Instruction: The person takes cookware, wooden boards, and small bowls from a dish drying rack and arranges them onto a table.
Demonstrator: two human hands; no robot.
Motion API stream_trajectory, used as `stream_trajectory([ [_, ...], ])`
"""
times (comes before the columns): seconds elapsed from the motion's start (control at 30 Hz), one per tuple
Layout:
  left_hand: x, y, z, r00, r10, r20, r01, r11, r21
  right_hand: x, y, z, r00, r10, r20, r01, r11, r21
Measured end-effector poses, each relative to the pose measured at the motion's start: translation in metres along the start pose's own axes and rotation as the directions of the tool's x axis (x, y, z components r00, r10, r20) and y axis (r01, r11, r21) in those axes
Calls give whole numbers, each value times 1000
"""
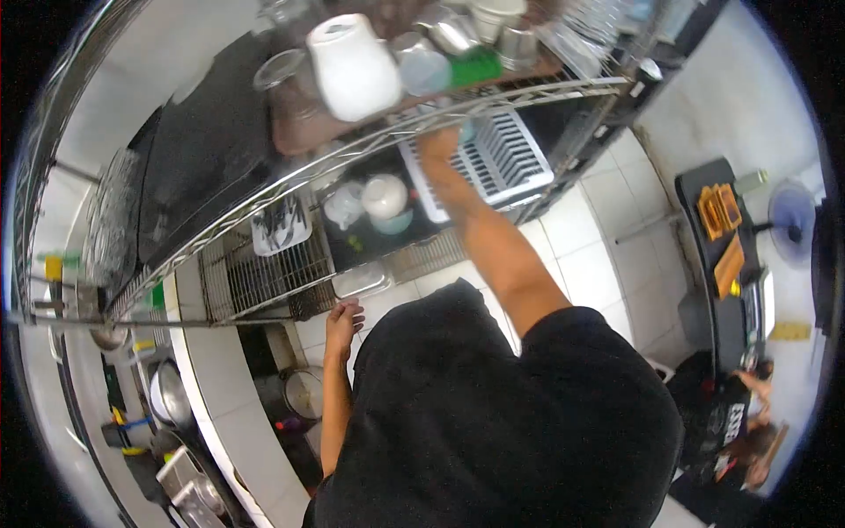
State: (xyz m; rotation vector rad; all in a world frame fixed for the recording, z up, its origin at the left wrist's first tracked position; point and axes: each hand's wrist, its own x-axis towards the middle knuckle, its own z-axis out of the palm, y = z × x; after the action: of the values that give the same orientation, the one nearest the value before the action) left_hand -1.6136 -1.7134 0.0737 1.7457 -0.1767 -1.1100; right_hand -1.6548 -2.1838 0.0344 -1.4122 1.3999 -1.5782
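- Rack (506, 190), white and slotted, sits on the lower shelf (352, 251), partly beneath the front edge of the upper shelf (563, 91).
- Right hand (440, 145): over the rack's inner side, beside a pale blue item (466, 132). Finger opening and any hold: cannot tell, blurred.
- Left hand (343, 321): low, near a metal tray (363, 280); fingers loosely curled, half open, nothing seen in it.
- Risk: raising the right forearm could knock the upper shelf's wire edge and jolt the white container (352, 75) or glass (282, 70) close above.
- Risk: a sideways sweep of that arm could topple the white jar (385, 195).
- Risk: a snagged finger could drag the rack.
- Obscured: fingertips of the right hand; the pale blue item, possibly a cup; upper-shelf goods, cut off at the top.
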Motion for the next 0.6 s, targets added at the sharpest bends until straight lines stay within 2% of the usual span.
stream_trajectory([
  [0.03, -4, 0, -3, 998, -39, -51, 37, 998, -45, 12, 13, -10, 990, -113, 84, 124, 983, -138],
  [0.07, -4, -1, -5, 996, -36, -84, 29, 996, -81, 20, 17, -25, 966, -204, 159, 230, 959, -167],
  [0.13, -3, -13, -9, 996, -32, -79, 24, 995, -99, 10, -39, -81, 949, -217, 227, 176, 966, 188],
  [0.2, 12, -17, -5, 999, -13, -40, 9, 994, -106, -10, -98, -100, 927, -263, 267, 168, 928, 333],
  [0.23, 16, -10, 4, 1000, -11, -23, 8, 993, -117, -22, -107, -97, 916, -260, 306, 147, 926, 349],
  [0.3, 17, 15, 26, 997, 59, 49, -48, 980, -192, -48, -120, -90, 852, -32, 523, -107, 967, 233],
  [0.33, 14, 37, 38, 993, 89, 75, -79, 990, -120, -59, -144, -91, 801, 4, 599, -110, 984, 141],
  [0.4, 19, 58, 52, 989, 122, 82, -115, 989, -91, -77, -151, -67, 646, 232, 727, -410, 909, 73],
  [0.47, 23, 66, 59, 961, 250, 115, -249, 968, -25, -93, -114, -4, 752, -10, 659, -258, 916, 308],
  [0.5, 24, 66, 57, 955, 266, 130, -268, 963, 1, -95, -106, 28, 694, -60, 718, -71, 986, 152],
  [0.53, 24, 65, 51, 955, 268, 129, -271, 963, 1, -105, -103, 42, 662, -78, 745, 30, 997, 77],
  [0.57, 23, 64, 43, 963, 222, 153, -211, 974, -86, -114, -101, 56, 630, -95, 771, 136, 991, 10],
  [0.6, 23, 64, 32, 967, 180, 182, -149, 974, -171, -129, -102, 64, 670, -175, 722, 248, 969, 5],
])
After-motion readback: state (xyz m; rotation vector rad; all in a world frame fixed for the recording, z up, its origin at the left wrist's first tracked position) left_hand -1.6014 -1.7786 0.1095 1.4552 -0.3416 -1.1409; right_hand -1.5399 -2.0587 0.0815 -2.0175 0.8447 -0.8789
